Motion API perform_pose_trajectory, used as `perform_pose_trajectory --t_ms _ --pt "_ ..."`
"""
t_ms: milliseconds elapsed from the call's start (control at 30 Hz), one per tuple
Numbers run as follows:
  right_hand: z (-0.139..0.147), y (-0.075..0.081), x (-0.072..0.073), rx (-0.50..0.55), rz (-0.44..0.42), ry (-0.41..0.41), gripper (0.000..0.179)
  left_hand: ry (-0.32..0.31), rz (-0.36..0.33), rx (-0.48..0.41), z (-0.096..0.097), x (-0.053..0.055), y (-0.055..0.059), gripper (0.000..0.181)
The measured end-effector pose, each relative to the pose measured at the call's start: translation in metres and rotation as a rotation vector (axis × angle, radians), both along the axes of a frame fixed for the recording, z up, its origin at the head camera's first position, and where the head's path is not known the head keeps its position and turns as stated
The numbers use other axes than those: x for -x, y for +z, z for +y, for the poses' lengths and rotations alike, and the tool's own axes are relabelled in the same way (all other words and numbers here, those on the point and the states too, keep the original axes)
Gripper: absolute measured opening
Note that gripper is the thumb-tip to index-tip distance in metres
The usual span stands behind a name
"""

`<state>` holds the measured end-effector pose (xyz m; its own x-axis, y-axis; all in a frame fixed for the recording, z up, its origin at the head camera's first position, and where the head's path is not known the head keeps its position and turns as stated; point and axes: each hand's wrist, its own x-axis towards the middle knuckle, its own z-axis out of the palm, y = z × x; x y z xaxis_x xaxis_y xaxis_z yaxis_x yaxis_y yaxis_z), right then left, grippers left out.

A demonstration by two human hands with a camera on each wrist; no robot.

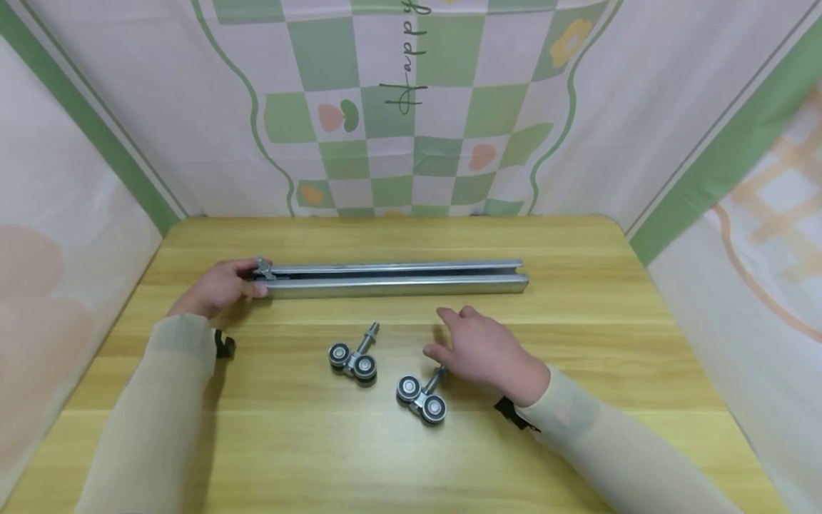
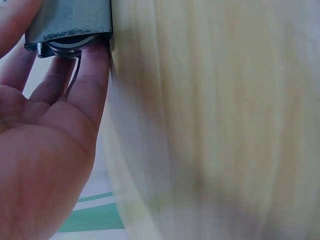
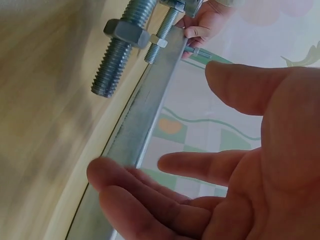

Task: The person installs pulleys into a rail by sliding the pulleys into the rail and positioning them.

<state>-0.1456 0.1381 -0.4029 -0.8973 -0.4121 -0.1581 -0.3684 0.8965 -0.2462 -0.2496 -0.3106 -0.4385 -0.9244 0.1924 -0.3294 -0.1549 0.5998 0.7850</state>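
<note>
A steel channel rail (image 1: 392, 288) lies lengthwise across the table, its slot facing up. My left hand (image 1: 221, 287) grips its left end, thumb on the near side and fingers at the far side and end. A bolt (image 1: 263, 268) of a roller trolley pokes up from the slot there; in the left wrist view the curved edge of a wheel (image 2: 70, 46) shows inside the rail's end. My right hand (image 1: 489, 353), fingers spread and holding nothing, hovers over the bolt tip of a roller trolley (image 1: 434, 409). Another roller trolley (image 1: 364, 367) lies to its left.
The wooden table (image 1: 289, 457) ends at a patterned cloth (image 1: 443, 64) behind, with more cloth at both sides. Both loose trolleys lie between the rail and the table's near side, bolts pointing up and right. In the right wrist view a hex nut (image 3: 126, 33) sits on the bolt.
</note>
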Motion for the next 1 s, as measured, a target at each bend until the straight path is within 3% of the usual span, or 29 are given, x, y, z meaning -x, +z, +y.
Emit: perform_pose_trajectory --t_ms 200,400,1000 --pt "-0.004 -0.004 -0.001 -0.024 -0.092 -0.014 0.062 -0.012 0.006 0.021 0.002 0.0 0.004 0.071" --pt "-0.009 -0.013 -0.005 -0.033 -0.107 0.044 0.028 -0.007 -0.003 0.005 0.002 0.001 0.004 0.073" --pt "-0.012 -0.015 -0.006 -0.008 -0.147 0.04 0.019 0.0 -0.008 -0.019 0.001 -0.001 0.002 0.071"
